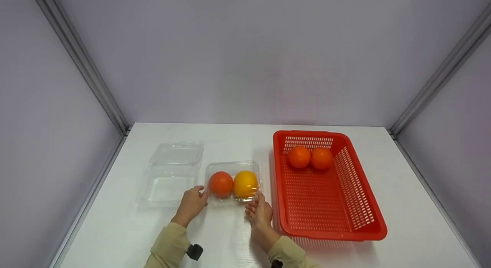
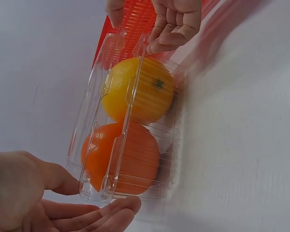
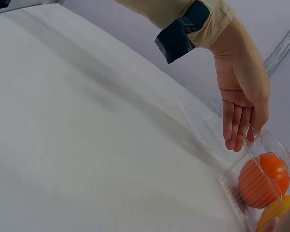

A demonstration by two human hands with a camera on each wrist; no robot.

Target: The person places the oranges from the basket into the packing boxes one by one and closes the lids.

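A clear plastic clamshell box (image 1: pixel 233 167) holds a red-orange round fruit (image 1: pixel 221 184) and a yellow-orange one (image 1: pixel 245 184) side by side. In the left wrist view its lid is folded over the fruit, with a gap between the lid rim and the base rim. My left hand (image 1: pixel 193 204) is at the left front corner, fingers extended, the thumb touching the lid rim. At the right front corner, my right hand (image 1: pixel 262 218) pinches the rim, its other fingers curled. The right wrist view shows only a sliver of the right hand.
Left of the box lies another clear clamshell box (image 1: pixel 172 183), its lid spread open. On the right stands a red basket (image 1: pixel 318 206) with two oranges (image 1: pixel 299 157) at its far end. Walls (image 1: pixel 245 60) bound the white table (image 1: pixel 115 222) at the back and sides.
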